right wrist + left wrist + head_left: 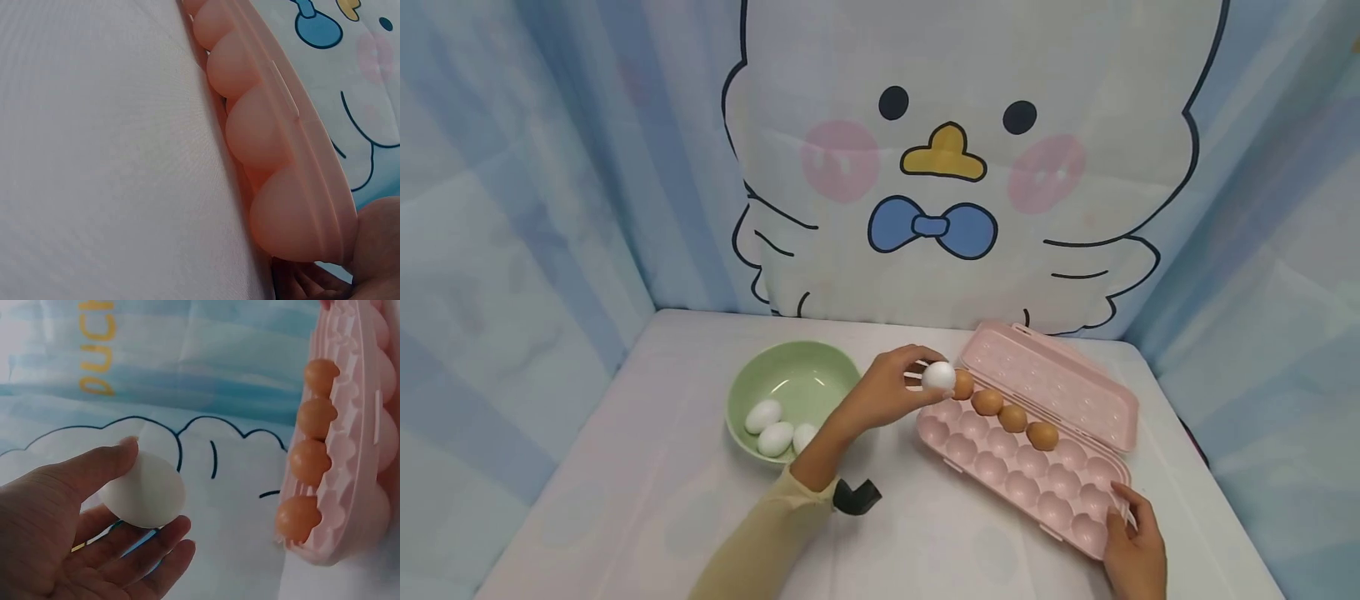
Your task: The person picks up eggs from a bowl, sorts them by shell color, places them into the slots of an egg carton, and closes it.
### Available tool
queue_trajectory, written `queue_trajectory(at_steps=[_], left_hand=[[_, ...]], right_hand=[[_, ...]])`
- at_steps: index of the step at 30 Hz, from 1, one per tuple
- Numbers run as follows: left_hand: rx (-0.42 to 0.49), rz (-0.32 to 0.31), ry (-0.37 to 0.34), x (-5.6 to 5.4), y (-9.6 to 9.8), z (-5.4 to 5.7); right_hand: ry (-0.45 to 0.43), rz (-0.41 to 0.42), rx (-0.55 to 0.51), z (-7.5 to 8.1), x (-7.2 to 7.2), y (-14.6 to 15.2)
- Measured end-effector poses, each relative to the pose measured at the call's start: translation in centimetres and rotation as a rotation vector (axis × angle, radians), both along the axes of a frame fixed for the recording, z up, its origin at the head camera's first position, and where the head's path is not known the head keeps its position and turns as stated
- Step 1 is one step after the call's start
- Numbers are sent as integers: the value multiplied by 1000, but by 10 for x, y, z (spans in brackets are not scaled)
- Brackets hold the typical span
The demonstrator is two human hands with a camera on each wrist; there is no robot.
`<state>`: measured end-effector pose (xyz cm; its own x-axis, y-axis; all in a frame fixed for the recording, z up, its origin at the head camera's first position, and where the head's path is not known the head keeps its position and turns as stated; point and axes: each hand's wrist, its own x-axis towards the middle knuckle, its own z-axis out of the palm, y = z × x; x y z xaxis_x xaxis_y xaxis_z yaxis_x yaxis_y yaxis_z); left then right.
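Observation:
A white egg (937, 377) is pinched between the thumb and fingers of my left hand (882, 392), held up over the far left end of a pink egg carton (1022, 487). Several brown eggs (1013, 418) sit in a line in the carton's row beside the hinge; the held egg partly overlaps the farthest one. The other cups that show hold no eggs. My right hand (1135, 546) grips the carton's near right end, thumb above and fingers below its edge. In the right wrist view, rounded cup undersides (287, 215) rest by the white cloth.
Left of the carton stands a green bowl (827, 367) with white eggs (775, 438) in it, one partly behind my left forearm. The carton's lid (1052, 387) lies folded back on the far side. A printed curtain (955, 283) rises behind the table (647, 467).

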<state>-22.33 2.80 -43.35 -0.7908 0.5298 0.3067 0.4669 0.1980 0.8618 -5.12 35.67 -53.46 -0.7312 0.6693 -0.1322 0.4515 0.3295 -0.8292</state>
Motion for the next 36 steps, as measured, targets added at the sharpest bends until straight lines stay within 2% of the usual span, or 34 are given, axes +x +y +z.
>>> queue_trajectory(at_steps=[4, 8, 17, 24, 30, 33, 36], left_hand=[[7, -23, 15, -3, 18, -12], [-13, -20, 11, -7, 28, -23], [-81, 46, -28, -13, 42, -45], [-177, 73, 30, -10, 50, -56], [-204, 86, 45, -10, 51, -61], [-216, 97, 81, -10, 51, -62], [-270, 131, 133, -11, 52, -66]], right_hand=[[14, -18, -34, -1, -1, 1], [19, -23, -38, -2, -3, -1], [-9, -4, 16, -2, -1, -1], [-13, 18, 66, 0, 2, 4], [-22, 15, 63, -1, 1, 4], [-21, 17, 61, -1, 0, 4], [-18, 23, 58, -2, 1, 4]])
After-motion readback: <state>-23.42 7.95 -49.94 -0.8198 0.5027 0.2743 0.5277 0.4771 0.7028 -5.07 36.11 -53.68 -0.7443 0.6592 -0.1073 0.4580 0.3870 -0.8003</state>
